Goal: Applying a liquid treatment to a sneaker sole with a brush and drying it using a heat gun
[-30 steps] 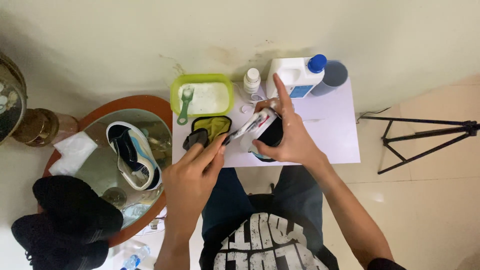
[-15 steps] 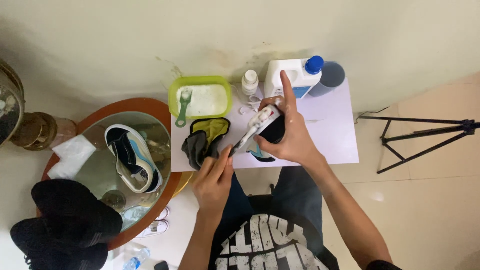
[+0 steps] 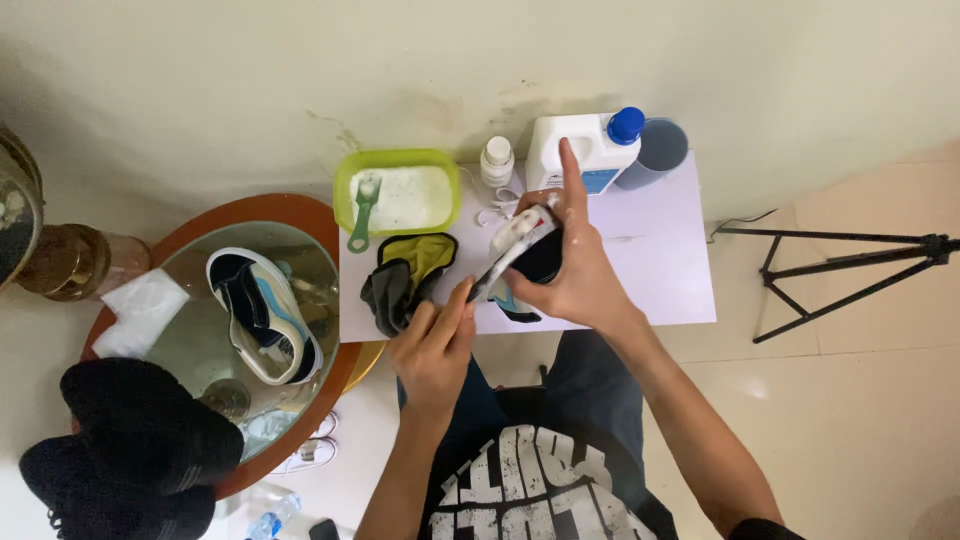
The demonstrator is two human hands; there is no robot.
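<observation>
My right hand (image 3: 578,272) grips a white and black sneaker (image 3: 518,238) from the side, index finger pointing up, holding it tilted above the white table top (image 3: 655,260). My left hand (image 3: 436,345) is below it, its fingertips pinched on the sneaker's near end. A grey and yellow cloth (image 3: 405,280) lies crumpled on the table just left of that hand. Behind the cloth stands a green tub (image 3: 398,190) of soapy water with a green brush (image 3: 362,210) in it.
A small white bottle (image 3: 497,161), a white jug with a blue cap (image 3: 590,148) and a grey cup (image 3: 656,152) stand at the back. Left is a round glass table (image 3: 195,330) bearing a second sneaker (image 3: 262,315). A black tripod (image 3: 850,270) stands at the right.
My left hand left the cloth, drew back toward my body, then came up to the sneaker's near end. The right hand kept its hold on the sneaker.
</observation>
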